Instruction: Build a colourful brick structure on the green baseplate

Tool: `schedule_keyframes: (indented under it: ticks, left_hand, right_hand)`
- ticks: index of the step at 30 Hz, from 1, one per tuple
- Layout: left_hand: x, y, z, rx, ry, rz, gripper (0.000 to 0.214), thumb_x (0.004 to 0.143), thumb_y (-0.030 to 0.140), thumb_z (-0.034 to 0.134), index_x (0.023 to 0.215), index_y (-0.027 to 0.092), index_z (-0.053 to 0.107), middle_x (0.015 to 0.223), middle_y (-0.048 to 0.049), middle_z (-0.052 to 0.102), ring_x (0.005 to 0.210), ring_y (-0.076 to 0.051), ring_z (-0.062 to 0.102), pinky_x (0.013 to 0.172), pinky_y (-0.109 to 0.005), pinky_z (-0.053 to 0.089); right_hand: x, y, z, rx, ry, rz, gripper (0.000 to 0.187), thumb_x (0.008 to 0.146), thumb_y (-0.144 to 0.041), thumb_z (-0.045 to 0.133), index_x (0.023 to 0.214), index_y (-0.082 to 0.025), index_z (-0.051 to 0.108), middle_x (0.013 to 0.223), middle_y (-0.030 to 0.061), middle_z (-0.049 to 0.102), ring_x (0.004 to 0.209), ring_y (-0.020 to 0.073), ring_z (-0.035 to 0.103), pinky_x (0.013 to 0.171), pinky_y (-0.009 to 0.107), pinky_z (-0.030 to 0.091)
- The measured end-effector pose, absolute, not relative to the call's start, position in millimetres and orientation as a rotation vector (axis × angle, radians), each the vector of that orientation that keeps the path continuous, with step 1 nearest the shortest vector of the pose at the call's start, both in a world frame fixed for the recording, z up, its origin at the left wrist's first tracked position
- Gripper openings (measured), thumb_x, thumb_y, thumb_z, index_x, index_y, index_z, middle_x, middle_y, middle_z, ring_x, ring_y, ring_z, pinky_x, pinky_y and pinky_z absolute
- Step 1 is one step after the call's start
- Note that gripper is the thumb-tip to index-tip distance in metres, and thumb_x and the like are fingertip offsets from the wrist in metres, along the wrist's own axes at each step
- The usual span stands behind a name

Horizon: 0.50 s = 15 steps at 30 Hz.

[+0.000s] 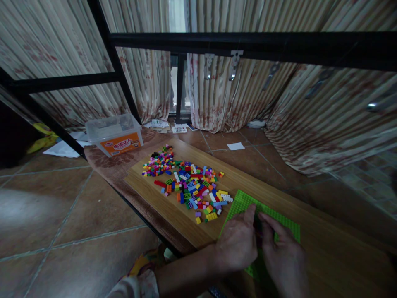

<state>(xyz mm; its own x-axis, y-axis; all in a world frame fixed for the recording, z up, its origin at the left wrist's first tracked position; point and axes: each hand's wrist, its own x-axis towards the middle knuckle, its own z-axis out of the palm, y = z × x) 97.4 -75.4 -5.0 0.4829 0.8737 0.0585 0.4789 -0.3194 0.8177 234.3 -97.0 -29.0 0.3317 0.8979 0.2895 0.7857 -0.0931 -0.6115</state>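
Green baseplate (pixel 281 221) | pressed under left hand (pixel 237 244) and right hand (pixel 285 258), fingers held together flat | no bricks seen fitted | loose bricks (pixel 192 186) heaped beyond fingertips; work judged barely begun

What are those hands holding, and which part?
The left hand and right hand rest on the middle of the green baseplate; whether they pinch anything small cannot be told.

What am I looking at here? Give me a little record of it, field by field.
Hands: left hand and right hand both rest on the green baseplate, fingertips close together.
Bricks: colourful bricks in a loose pile beyond the baseplate.
Surface: wooden board on a brown mat.
Tub: clear plastic tub, orange label, on the mat past the board.
Background: striped curtains, tiled floor.
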Motion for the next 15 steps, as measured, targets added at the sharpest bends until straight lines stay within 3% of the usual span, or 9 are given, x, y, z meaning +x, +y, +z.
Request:
schedule_keyframes:
  ticks: [8,15]
  left_hand:
    - [97.1,-73.4,-8.6,2.022,1.148,0.629,0.068,0.083,0.015,0.043,0.148,0.006,0.028,0.119,-0.0213,0.063,0.104,-0.03,0.063,0.092,-0.041,0.051]
    - [79.4,-46.0,-7.4,1.873,1.281,0.796,0.048,0.088,0.022,0.046,0.136,0.02,0.048,0.093,-0.0066,0.074,0.085,-0.021,0.069,0.081,-0.031,0.054]
  right_hand:
    - [234.4,-93.2,-28.4,-1.894,-1.427,0.24,0.047,0.085,-0.051,0.043,0.102,-0.018,0.072,0.103,0.0123,0.073,0.088,0.0256,0.069,0.082,0.04,0.053]
    - [236.2,-94.5,-23.9,-1.815,-1.182,0.404,0.038,0.085,-0.046,0.052,0.109,-0.022,0.068,0.105,0.007,0.074,0.1,0.0236,0.067,0.091,0.04,0.05]
